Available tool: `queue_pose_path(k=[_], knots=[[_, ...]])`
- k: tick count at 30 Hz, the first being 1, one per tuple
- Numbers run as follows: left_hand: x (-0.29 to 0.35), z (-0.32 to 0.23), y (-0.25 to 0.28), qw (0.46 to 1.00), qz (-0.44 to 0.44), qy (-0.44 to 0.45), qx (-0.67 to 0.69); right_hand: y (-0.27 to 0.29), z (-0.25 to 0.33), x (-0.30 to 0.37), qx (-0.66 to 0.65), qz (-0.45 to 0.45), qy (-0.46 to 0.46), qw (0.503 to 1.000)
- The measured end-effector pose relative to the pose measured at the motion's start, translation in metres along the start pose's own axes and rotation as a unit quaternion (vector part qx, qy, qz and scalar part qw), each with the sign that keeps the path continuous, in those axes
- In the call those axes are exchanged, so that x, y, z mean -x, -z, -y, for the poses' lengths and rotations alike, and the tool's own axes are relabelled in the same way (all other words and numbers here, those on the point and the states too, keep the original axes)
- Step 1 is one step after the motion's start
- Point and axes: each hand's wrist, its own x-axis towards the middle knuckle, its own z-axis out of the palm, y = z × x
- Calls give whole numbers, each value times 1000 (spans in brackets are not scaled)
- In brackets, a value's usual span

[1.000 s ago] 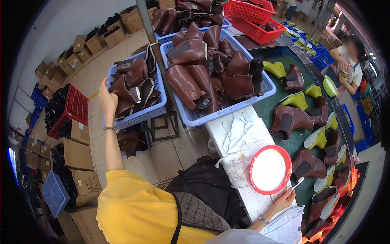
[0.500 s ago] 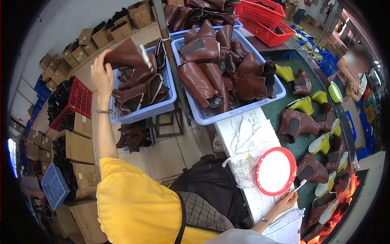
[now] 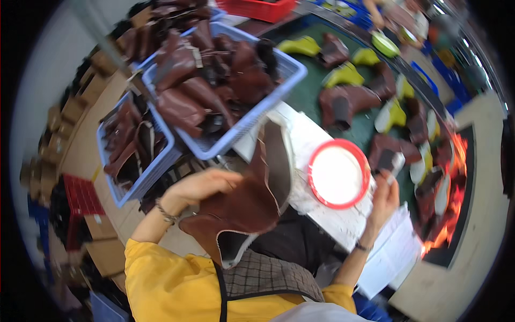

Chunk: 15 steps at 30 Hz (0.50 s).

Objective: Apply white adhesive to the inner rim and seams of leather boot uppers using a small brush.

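Observation:
My left hand [image 3: 206, 185] grips a brown leather boot upper [image 3: 230, 209] in front of my body, its pale-edged openings facing right and down. Between the fingers of my right hand [image 3: 385, 198] is a slim white brush-like tool [image 3: 396, 162], blurred at the tip. Just left of that hand, a round red tub [image 3: 365, 174] full of white paste or glue sits on a white-smeared bench [image 3: 306, 131]. Papers [image 3: 391, 252] lie under my right wrist.
Blue crates hold more brown uppers, one large [image 3: 214, 147] and one smaller [image 3: 120, 198]. Brown boots [image 3: 348, 102] and yellow-green lasted pieces [image 3: 343, 75] stand on the green surface at right. Orange glow [image 3: 453, 198] shows at its near end. Another person [image 3: 405, 21] works beyond.
My left hand has brought the boot upper from above the smaller crate to the front of my body. The view has swung rightward. My right hand still holds the slim tool by the tub.

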Motion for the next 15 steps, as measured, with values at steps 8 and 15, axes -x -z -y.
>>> queue_pose_path(k=[8, 15], knots=[[-61, -10, -79, 920, 368, 127, 50, -66, 85, 13, -159, 358, -110, 913], [-65, 3, -84, 902, 341, -66, 258, -58, 51, 48, -23, 228, -102, 968]])
